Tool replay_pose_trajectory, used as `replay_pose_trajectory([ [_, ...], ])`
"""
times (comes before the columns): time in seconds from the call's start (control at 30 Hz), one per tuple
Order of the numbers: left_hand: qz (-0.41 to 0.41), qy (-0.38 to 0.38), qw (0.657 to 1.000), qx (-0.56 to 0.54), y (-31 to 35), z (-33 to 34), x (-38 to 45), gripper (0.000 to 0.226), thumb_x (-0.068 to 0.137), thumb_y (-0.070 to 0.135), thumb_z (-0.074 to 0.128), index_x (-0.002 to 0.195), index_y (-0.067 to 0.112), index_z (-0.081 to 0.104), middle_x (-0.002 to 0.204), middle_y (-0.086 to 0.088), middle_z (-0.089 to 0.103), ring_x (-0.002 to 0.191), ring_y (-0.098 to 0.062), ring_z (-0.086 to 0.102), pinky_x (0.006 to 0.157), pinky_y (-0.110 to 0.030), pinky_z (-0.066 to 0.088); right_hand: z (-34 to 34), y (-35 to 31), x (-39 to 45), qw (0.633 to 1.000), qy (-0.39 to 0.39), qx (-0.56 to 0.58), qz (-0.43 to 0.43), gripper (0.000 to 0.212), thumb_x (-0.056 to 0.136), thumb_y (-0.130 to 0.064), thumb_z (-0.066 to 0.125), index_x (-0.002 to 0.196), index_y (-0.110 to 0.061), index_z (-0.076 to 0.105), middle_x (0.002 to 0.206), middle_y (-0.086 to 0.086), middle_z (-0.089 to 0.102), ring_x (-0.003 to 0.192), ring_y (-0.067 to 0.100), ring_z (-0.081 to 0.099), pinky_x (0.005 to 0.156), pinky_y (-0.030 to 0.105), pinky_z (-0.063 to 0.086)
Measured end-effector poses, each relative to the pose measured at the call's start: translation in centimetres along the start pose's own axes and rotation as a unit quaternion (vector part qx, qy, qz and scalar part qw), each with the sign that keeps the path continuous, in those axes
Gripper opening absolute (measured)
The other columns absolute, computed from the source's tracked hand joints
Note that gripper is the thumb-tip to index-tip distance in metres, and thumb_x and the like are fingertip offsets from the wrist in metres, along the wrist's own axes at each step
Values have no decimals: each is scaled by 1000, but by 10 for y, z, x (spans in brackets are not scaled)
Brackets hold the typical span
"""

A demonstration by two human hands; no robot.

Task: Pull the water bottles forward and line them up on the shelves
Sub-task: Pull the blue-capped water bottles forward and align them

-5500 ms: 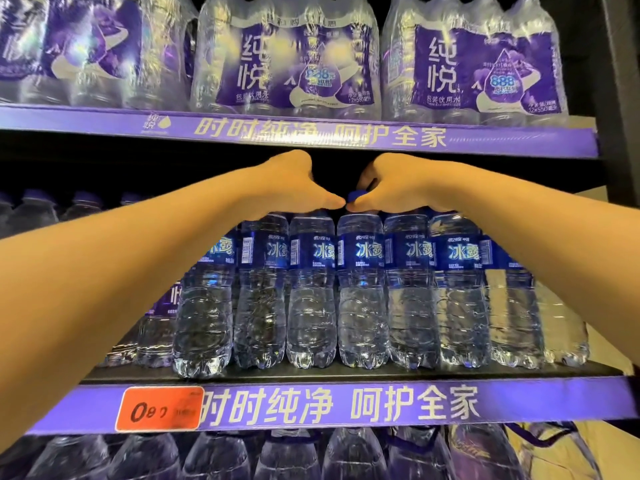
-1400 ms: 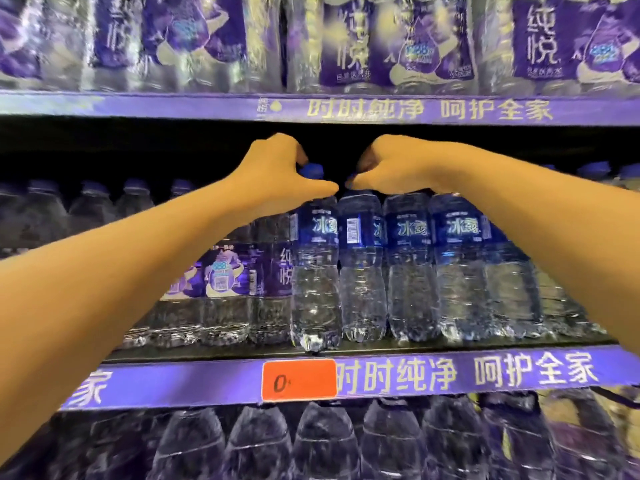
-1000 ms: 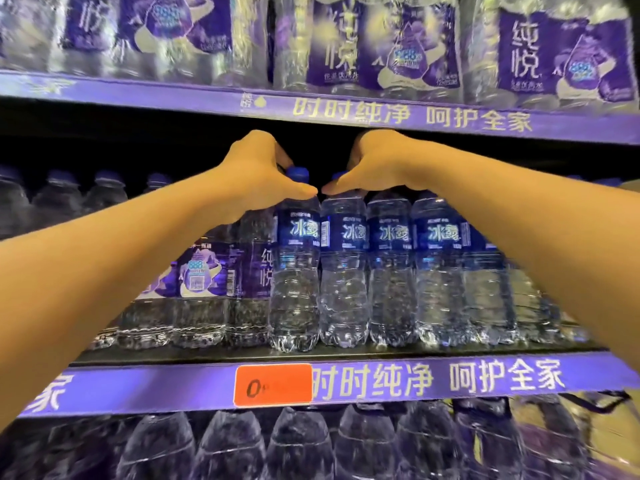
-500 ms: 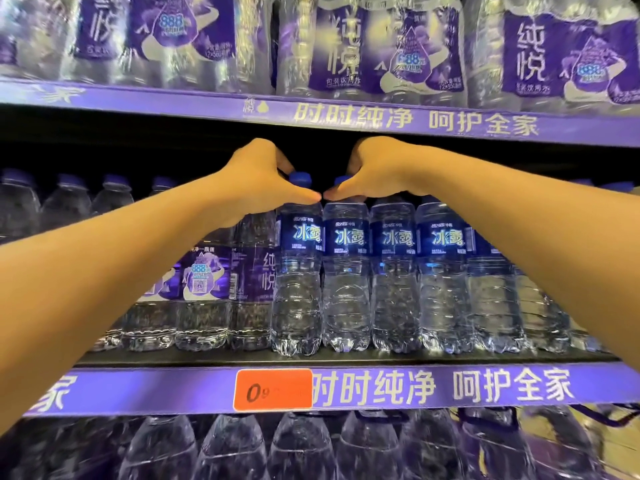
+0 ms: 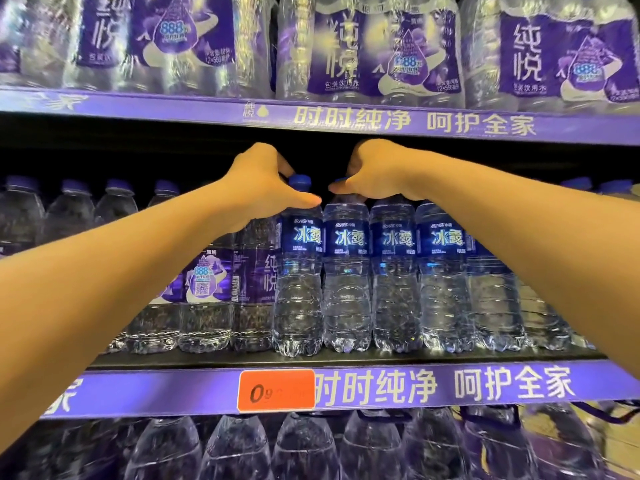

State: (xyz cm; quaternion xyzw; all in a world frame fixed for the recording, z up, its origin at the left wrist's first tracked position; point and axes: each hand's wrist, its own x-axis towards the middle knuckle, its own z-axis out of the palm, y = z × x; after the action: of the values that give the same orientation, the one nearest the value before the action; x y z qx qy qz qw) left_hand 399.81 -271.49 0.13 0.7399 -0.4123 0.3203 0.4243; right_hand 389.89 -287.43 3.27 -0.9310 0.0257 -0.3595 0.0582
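Observation:
Blue-labelled water bottles stand in a row at the front of the middle shelf [image 5: 502,386]. My left hand [image 5: 263,187] grips the neck of the leftmost blue-labelled bottle [image 5: 299,271], whose blue cap shows between thumb and fingers. My right hand [image 5: 374,178] grips the top of the bottle beside it [image 5: 346,271]; that cap is mostly hidden. Further blue-labelled bottles [image 5: 440,271] continue to the right under my right forearm. Purple-labelled bottles [image 5: 207,285] stand to the left, partly behind my left forearm.
Shrink-wrapped purple bottle packs [image 5: 374,50] fill the top shelf close above my hands. Purple-capped bottles [image 5: 72,209] sit set back at the far left. Large water jugs [image 5: 304,448] line the bottom shelf. An orange price tag [image 5: 275,389] is on the shelf rail.
Both hands have stayed on the same two bottle tops since one second ago. The row looks unchanged; only the view has shifted slightly.

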Motion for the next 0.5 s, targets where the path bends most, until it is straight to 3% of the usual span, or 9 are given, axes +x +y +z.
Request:
replay_pose_trajectory([
  [0.03,-2,2,1000,0,0,0,0,51,63,34,91,103,13,67,95,-1,69,87,-21,67,83,-39,57,-1,1,0,1000,-1,-1,2,25,88,-36,69,77,-20,54,85,1,60,80,23,55,67,29,45],
  [0.2,-7,11,1000,-4,-2,2,-2,60,60,39,91,106,10,68,96,-3,70,89,-22,67,83,-40,58,0,1,-2,998,17,-51,-17,30,89,-39,67,79,-12,57,80,6,58,74,24,52,62,31,43],
  [0.5,2,11,1000,0,-4,2,-8,45,67,41,87,98,13,71,88,-2,73,83,-20,70,79,-43,59,5,-1,-7,995,39,-88,-15,45,88,-51,60,79,-7,63,73,10,61,66,26,53,56,32,42],
])
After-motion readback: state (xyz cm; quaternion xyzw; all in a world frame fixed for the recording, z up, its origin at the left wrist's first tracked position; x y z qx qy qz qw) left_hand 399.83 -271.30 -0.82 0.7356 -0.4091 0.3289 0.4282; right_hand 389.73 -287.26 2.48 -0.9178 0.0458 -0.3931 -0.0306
